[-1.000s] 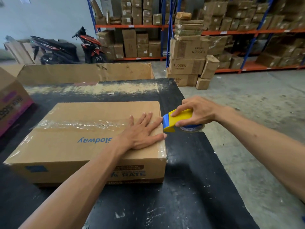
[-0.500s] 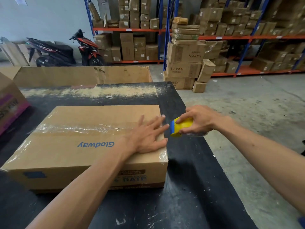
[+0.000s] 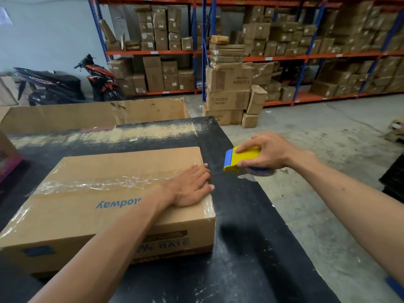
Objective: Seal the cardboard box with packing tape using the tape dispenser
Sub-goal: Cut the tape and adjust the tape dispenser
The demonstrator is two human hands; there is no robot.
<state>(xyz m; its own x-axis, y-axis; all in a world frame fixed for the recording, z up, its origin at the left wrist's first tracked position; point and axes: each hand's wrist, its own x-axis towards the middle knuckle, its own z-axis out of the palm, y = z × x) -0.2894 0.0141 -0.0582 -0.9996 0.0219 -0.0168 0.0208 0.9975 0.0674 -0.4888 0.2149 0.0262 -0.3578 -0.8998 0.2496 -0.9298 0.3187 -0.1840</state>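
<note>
A flat cardboard box (image 3: 91, 206) with blue lettering lies on the black table (image 3: 240, 237). A strip of clear packing tape (image 3: 98, 183) runs along its top seam to the right edge. My left hand (image 3: 190, 186) presses flat on the box top at its right end, fingers together. My right hand (image 3: 269, 153) grips a yellow and blue tape dispenser (image 3: 238, 158), held in the air a short way right of the box, apart from it. The tape roll shows below my fingers.
A long open cardboard carton (image 3: 94, 114) stands behind the table. A purple printed box (image 3: 8, 158) is at the left edge. Stacked cartons (image 3: 229, 92) and shelving lie beyond on the concrete floor, with a motorbike (image 3: 65, 84) at the back left.
My right hand has pulled the dispenser away from the box's right edge, to the right and slightly up. My left hand has closed its fingers and stays flat on the box.
</note>
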